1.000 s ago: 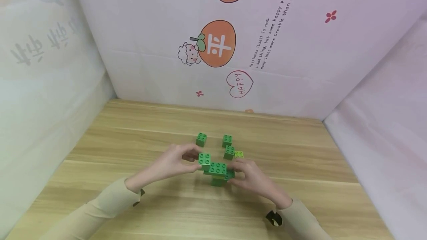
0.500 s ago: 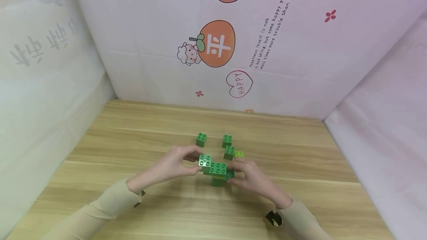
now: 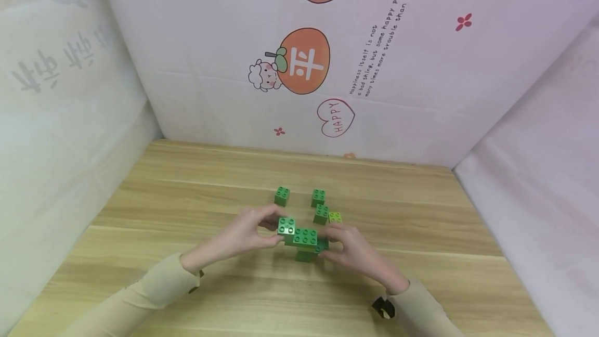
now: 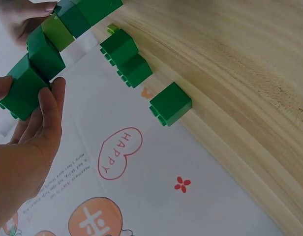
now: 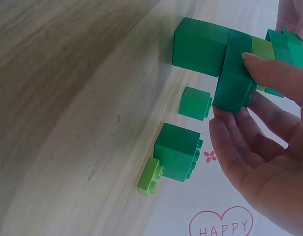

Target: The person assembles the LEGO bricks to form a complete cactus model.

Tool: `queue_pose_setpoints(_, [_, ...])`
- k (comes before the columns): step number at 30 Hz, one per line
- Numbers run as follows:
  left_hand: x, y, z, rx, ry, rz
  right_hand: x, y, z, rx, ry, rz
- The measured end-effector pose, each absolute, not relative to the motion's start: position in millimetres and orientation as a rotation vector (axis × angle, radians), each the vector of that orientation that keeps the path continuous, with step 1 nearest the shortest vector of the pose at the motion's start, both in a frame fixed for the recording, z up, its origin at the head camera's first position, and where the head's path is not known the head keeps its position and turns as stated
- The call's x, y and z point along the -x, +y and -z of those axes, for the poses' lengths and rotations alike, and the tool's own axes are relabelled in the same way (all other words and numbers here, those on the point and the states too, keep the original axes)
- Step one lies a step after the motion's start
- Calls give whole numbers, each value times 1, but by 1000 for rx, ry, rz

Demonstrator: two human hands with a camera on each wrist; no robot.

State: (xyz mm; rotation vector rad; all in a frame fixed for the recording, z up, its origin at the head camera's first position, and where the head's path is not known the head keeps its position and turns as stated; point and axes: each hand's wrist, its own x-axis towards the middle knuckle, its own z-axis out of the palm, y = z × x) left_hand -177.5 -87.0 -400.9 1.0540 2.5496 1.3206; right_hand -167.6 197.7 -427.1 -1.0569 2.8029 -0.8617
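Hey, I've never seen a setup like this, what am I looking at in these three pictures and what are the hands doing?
These are one person's two bare hands, filmed by three cameras at once. The wide picture comes from a head camera looking down; the other two come from cameras on each wrist, so they look tilted.

On the light wooden table lie three loose dark green square plastic bricks and one small lime green plastic brick.

The left hand pinches a dark green brick at the left end of a small green brick structure. The right hand grips that structure from the other side.
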Motion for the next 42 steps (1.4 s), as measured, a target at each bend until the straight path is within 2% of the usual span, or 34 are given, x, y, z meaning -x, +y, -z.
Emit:
queue_pose_setpoints(23, [181, -89, 400, -1112, 2540, -1292, 168, 197, 426, 1080, 2843, 842])
queue_pose_setpoints(42, [180, -88, 403, -1153, 2550, -1321, 168, 189, 418, 1067, 2809, 1088])
